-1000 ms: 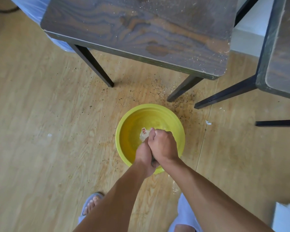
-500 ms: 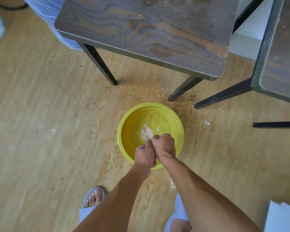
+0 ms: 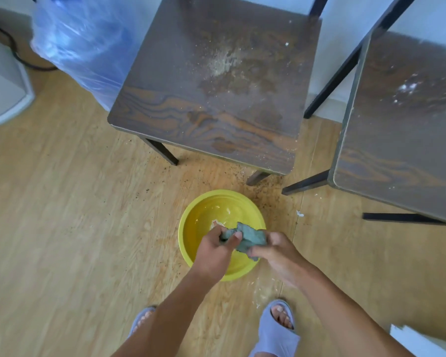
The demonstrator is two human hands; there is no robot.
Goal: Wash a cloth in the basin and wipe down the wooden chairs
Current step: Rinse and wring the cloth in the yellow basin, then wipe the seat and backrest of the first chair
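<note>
Fingers [image 3: 236,238] of both hands grasp the cloth [image 3: 250,239] above the basin's rim [image 3: 183,220] — open floor [image 3: 75,228] left.

A blue plastic bag [image 3: 88,45] is being seen at the top left, standing on the wood-look floor [image 3: 62,228]. A dark cable [image 3: 16,54] is running beside it, near a white object [image 3: 3,91] at the left edge, possibly an appliance base. Dark crumbs [image 3: 232,173] are lying scattered on the floor. Grey slippers [image 3: 278,328] are being worn. A white wall [image 3: 343,34] is showing at the top.
</note>
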